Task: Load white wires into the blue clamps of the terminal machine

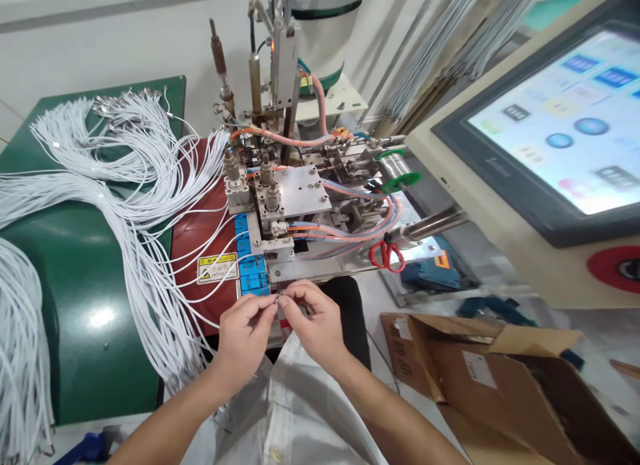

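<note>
My left hand (246,330) and my right hand (315,318) meet at the front edge of the machine. Both are closed in a pinch, thumb against fingers, on a tiny dark metallic piece (279,297) whose kind is too small to tell. A white cable (205,318) runs from the bundle toward my left hand and disappears behind it. Just beyond my fingertips is a row of blue fixture blocks (253,278), with several white cables leading into it from the left. The machine (295,192) with metal plates and orange and blue air tubes stands behind.
White cable bundles (135,265) cover much of the green table (100,358) and cross the red-brown plate (200,228). A solder wire spool (397,170) and red-handled scissors (387,253) are right of the machine. A touchscreen (565,125) overhangs a cardboard box (500,392).
</note>
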A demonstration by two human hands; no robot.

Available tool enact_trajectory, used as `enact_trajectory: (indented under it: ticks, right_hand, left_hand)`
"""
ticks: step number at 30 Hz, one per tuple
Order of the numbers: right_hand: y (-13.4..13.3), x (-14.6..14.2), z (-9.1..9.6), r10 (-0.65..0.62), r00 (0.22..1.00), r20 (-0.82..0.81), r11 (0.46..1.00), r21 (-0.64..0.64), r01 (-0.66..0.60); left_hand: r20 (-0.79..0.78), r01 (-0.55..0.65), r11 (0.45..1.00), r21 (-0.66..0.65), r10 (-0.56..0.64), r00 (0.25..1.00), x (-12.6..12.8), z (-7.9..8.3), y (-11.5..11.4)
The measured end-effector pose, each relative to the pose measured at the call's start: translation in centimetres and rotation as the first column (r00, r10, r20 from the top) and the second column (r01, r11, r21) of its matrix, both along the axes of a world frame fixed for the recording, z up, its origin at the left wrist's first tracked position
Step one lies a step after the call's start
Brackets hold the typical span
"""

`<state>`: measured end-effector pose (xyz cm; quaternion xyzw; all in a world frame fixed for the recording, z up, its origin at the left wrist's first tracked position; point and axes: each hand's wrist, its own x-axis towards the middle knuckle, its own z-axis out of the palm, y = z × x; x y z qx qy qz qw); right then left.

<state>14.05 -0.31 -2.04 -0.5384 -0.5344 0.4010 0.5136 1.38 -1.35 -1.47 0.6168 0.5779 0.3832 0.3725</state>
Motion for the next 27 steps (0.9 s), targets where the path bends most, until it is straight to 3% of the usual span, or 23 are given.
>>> enact_trajectory:
  ticks: [8, 17, 21, 27]
  right_hand:
    - [-0.4, -0.9, -0.7, -0.053, 0.996, -0.078, 0.999, -0.016, 0.052]
    - [-0.1, -0.7, -0.6, -0.005, 0.993, -0.119, 1.000, 0.005, 0.005]
    - [0.2, -0.2, -0.2, 0.035, 0.998, -0.051, 0.999, 0.041, -0.033]
    - [1.0, 1.7, 0.5, 0.229, 0.970, 0.080, 0.972, 0.039, -0.232]
  left_hand:
    - [0.055, -0.115, 0.991, -0.067, 0.119, 0.991, 0.7, -0.8, -0.6]
    - [0.136, -0.110, 0.985, -0.131, 0.128, 0.982, 0.7, -1.1, -0.8]
    - [0.098, -0.080, 0.993, -0.092, 0.089, 0.991, 0.5, -1.0, -0.8]
    - [0.023, 0.072, 0.997, -0.033, -0.071, 0.997, -0.7, -0.1, -0.1]
